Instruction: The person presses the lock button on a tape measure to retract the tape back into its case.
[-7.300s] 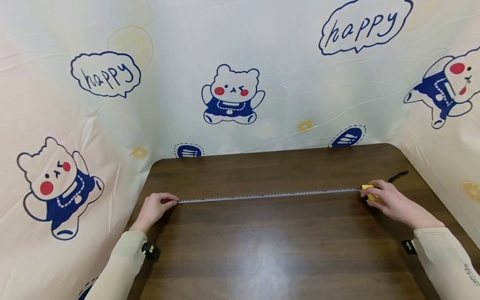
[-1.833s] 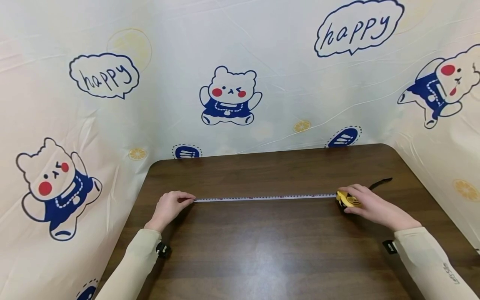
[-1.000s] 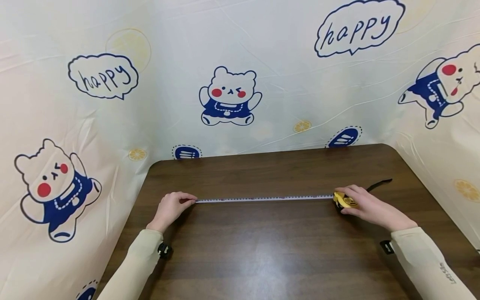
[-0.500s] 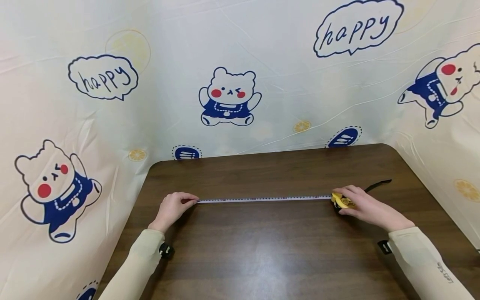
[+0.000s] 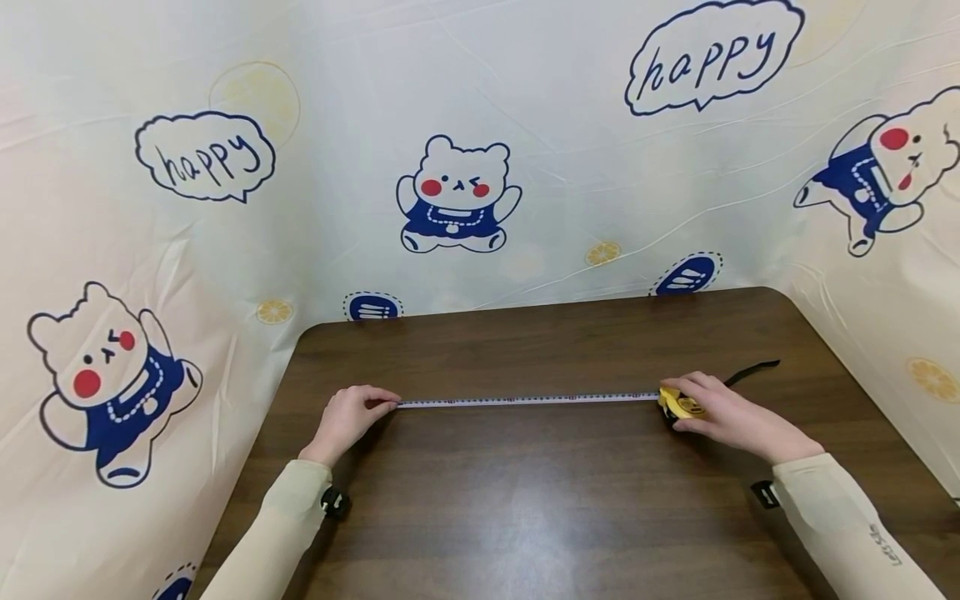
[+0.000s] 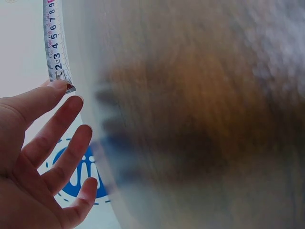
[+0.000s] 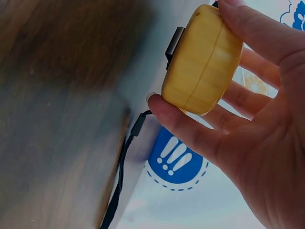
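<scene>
A tape measure's white blade (image 5: pixel 525 402) runs nearly straight between my two hands above the brown table. At the left, thumb and fingertips of my left hand (image 5: pixel 347 423) pinch its metal-tipped end. Low numbers show on the blade (image 6: pixel 54 43) in the left wrist view, while the other fingers of that left hand (image 6: pixel 57 148) are spread apart. My right hand (image 5: pixel 738 421) grips the yellow case (image 5: pixel 678 406) with thumb and fingers on opposite sides. In the right wrist view the case (image 7: pixel 205 62) shows its smooth edge and a black clip (image 7: pixel 175 45). A black wrist strap (image 5: pixel 752 372) trails behind.
The dark wooden table (image 5: pixel 480 483) has rounded far corners. Pale cloth (image 5: pixel 337 200) printed with bears and "happy" bubbles hangs behind it and at both sides. A black wrist device (image 5: pixel 334 502) sits at the left cuff, another device (image 5: pixel 765 494) at the right.
Both hands have come closer together, the right moving left and the left moving slightly right. The blade stretch between them has become shorter. Both holds stay the same.
</scene>
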The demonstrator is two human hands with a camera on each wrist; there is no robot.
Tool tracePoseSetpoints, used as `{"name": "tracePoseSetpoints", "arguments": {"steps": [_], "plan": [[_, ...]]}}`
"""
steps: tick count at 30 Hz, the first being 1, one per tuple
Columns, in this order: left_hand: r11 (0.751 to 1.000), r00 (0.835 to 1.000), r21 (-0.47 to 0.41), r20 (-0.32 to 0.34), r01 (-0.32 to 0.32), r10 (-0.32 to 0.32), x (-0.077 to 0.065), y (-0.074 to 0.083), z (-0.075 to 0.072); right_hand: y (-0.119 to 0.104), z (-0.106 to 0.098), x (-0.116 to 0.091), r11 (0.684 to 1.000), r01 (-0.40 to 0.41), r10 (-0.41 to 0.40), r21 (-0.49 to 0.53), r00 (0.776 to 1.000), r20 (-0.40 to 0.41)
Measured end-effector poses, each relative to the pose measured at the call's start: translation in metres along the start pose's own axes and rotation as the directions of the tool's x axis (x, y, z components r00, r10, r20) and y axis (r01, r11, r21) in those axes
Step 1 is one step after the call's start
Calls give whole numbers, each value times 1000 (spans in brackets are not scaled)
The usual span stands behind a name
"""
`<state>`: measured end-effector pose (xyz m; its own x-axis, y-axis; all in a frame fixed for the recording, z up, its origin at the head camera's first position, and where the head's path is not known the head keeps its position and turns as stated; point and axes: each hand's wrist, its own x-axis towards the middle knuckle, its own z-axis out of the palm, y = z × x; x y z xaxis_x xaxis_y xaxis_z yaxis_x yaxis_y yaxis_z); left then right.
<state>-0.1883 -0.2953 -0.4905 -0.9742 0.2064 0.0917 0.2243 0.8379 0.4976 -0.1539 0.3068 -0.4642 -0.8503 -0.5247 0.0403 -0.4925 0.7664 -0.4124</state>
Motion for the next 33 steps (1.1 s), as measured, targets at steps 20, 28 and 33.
{"name": "tracePoseSetpoints", "arguments": {"steps": [20, 28, 33], "plan": [[999, 1000, -18, 0, -27, 27, 3, 2, 4, -9, 2, 7, 1000, 15, -15, -3, 1000, 12], [999, 999, -12, 2, -35, 35, 1, 2, 6, -11, 4, 9, 1000, 9, -8, -13, 1000, 30], [999, 999, -14, -1, -45, 45, 1, 3, 7, -12, 4, 11, 999, 20, -20, -24, 1000, 23]]}}
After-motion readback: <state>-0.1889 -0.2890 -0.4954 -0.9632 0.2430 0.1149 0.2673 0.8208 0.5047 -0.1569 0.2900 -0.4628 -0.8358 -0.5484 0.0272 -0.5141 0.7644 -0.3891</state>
